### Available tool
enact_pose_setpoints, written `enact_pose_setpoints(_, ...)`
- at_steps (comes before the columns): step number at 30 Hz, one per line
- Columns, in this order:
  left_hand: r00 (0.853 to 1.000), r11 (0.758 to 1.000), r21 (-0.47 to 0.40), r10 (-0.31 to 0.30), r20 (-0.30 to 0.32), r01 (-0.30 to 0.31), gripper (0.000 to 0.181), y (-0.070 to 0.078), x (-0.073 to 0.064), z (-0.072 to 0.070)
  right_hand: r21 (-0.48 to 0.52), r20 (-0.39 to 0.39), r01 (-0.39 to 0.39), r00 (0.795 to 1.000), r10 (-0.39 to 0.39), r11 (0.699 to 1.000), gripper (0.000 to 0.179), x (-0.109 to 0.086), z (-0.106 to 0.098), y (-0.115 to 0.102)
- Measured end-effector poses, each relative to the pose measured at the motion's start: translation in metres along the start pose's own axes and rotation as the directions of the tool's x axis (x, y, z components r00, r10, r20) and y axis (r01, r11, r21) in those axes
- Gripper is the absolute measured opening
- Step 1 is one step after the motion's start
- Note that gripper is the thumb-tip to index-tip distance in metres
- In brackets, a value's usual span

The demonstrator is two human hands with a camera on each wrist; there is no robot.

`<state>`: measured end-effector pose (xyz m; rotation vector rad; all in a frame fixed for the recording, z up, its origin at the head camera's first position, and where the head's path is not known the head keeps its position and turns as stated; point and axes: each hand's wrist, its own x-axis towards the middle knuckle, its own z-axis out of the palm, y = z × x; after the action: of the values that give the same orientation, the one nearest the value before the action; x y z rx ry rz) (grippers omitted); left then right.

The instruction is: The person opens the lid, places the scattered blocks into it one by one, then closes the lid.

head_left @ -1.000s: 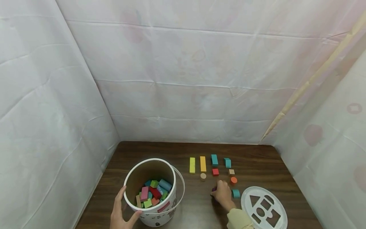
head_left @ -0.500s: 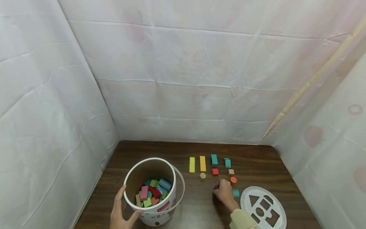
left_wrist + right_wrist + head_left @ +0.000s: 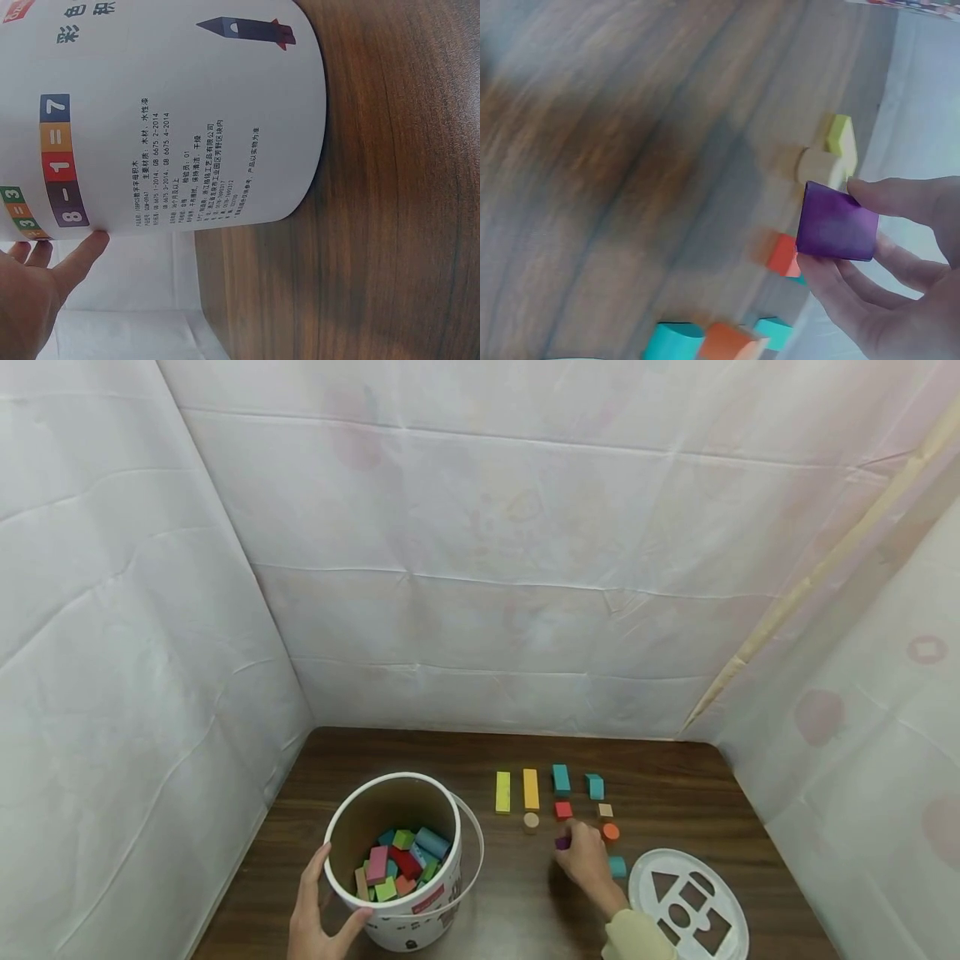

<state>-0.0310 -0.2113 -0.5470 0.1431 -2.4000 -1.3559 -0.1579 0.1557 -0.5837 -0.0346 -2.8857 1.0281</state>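
My left hand (image 3: 318, 914) rests against the near left side of a white bucket (image 3: 411, 933), thumb and fingers spread wide along its wall just below the rim. Inside lie several coloured wooden blocks (image 3: 405, 864). In the left wrist view, a nearly straight finger (image 3: 84, 259) touches the printed wall. My right hand (image 3: 587, 862) pinches a purple block (image 3: 836, 223) between thumb and fingertips, over the table near a red block (image 3: 563, 811). Most of the purple block is hidden by the fingers in the head view.
Beyond the right hand stand loose blocks: yellow (image 3: 503, 792), orange (image 3: 531, 790), teal (image 3: 561, 780) and a tan cylinder (image 3: 531, 822). An orange-red cylinder (image 3: 611, 832) and a teal block (image 3: 617, 867) are closer. A white lid (image 3: 647, 893) with shaped holes lies at right. White sheets (image 3: 450, 627) wall the table.
My right hand has moved slightly away from me with the purple block, first shifting a little right, then back left. The left hand and bucket keep their places.
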Motion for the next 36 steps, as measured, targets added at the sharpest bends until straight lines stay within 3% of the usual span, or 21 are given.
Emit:
enact_pose_setpoints(19,1.0,1.0,0.003,0.006,-0.002,-0.006,0.099,-0.001,0.001,0.001,0.035,-0.037,0.134,0.99,-0.133,0.99,0.022,-0.001,-0.03,-0.044)
enact_pose_setpoints(36,1.0,1.0,0.004,0.0,0.002,0.0,0.098,-0.001,0.001,0.002,0.1,-0.026,0.165,0.986,-0.163,0.981,0.024,-0.006,-0.053,-0.09)
